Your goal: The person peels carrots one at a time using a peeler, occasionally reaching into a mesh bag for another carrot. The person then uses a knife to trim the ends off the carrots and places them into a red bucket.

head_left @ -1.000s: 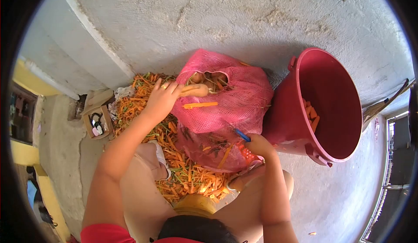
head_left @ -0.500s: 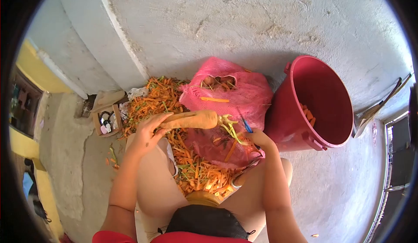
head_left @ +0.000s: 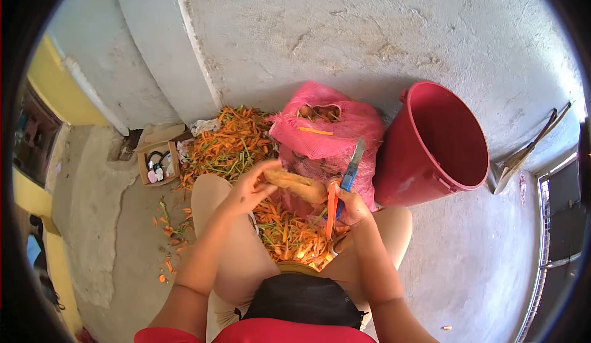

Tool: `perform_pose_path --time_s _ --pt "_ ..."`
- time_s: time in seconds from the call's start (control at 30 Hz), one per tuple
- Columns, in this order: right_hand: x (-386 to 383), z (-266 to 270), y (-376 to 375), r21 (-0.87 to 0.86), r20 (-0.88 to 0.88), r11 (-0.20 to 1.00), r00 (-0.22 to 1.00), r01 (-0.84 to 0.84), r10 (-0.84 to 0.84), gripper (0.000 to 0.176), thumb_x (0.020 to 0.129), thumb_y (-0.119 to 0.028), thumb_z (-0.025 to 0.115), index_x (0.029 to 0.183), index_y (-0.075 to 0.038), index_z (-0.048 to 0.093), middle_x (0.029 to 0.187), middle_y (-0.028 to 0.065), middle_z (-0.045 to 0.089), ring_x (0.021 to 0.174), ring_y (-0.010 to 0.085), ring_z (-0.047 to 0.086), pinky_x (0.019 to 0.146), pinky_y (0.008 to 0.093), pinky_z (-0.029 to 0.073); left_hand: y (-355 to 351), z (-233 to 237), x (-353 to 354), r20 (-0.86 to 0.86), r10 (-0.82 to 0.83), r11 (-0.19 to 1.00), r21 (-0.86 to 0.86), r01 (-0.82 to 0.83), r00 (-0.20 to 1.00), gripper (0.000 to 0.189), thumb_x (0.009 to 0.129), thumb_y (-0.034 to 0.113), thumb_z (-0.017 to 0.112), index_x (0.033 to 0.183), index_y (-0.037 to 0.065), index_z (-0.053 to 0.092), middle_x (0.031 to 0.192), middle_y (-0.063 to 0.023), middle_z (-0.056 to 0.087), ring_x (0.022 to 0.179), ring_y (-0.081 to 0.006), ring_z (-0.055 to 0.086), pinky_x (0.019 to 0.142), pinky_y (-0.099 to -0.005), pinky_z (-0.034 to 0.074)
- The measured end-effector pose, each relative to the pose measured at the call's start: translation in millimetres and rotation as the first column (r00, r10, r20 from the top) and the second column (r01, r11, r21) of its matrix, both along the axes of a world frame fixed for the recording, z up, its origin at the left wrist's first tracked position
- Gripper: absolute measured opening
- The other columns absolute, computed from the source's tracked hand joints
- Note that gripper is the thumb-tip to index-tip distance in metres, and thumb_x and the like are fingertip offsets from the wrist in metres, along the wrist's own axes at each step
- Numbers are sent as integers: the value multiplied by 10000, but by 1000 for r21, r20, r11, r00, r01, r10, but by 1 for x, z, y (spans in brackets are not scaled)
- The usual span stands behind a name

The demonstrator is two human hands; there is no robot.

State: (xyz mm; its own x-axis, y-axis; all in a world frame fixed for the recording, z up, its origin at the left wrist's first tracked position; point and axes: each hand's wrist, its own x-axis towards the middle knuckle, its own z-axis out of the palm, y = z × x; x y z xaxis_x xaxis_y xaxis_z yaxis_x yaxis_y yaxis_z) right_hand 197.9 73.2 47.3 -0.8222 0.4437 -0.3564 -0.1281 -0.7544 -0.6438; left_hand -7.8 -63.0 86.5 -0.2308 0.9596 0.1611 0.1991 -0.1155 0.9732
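The left arm (head_left: 200,260) bends at the elbow and angles forward and inward, passing over the left leg (head_left: 240,247). Its left hand (head_left: 253,188) points inward near the left knee (head_left: 209,186), gripping with the fingers on the far side and the thumb on the near side. The right arm (head_left: 374,260) reaches forward and slightly inward past the right leg (head_left: 393,232), while the right hand (head_left: 354,209) is closed in a grip, its fingers partly hidden. The two hands stand near each other without touching

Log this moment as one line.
left hand: holds carrot; right hand: holds blue-handled knife; pink mesh sack: ahead; red bucket: right of sack
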Motion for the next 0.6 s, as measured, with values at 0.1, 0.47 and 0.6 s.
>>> perform_pose_path --time_s 0.1,0.47,0.6 --pt "-9 6 -12 12 -22 998 998 61 -61 147 841 -194 477 914 -67 460 771 55 537 687 173 545 602 316 470 12 -25 24 711 -162 977 211 12 685 520 778 138 571 1235 108 326 1143 -112 432 1056 -209 439 878 -332 372" --pt "-22 -79 -37 482 351 860 862 170 -367 144 827 -172 491 815 -35 533 657 -16 466 566 72 431 529 226 370 25 -75 8 982 173 790 -188 -584 -82 104 736 135 546 705 80 463 683 -34 488 724 -176 492 783 -326 406" --pt "-36 -42 -78 654 429 754 855 -70 -292 149 820 -175 488 775 -40 532 599 -36 424 553 62 386 498 233 329 27 -82 0 992 122 747 -109 -656 -26 79 709 127 505 699 64 459 718 -57 492 735 -203 494 799 -368 400"
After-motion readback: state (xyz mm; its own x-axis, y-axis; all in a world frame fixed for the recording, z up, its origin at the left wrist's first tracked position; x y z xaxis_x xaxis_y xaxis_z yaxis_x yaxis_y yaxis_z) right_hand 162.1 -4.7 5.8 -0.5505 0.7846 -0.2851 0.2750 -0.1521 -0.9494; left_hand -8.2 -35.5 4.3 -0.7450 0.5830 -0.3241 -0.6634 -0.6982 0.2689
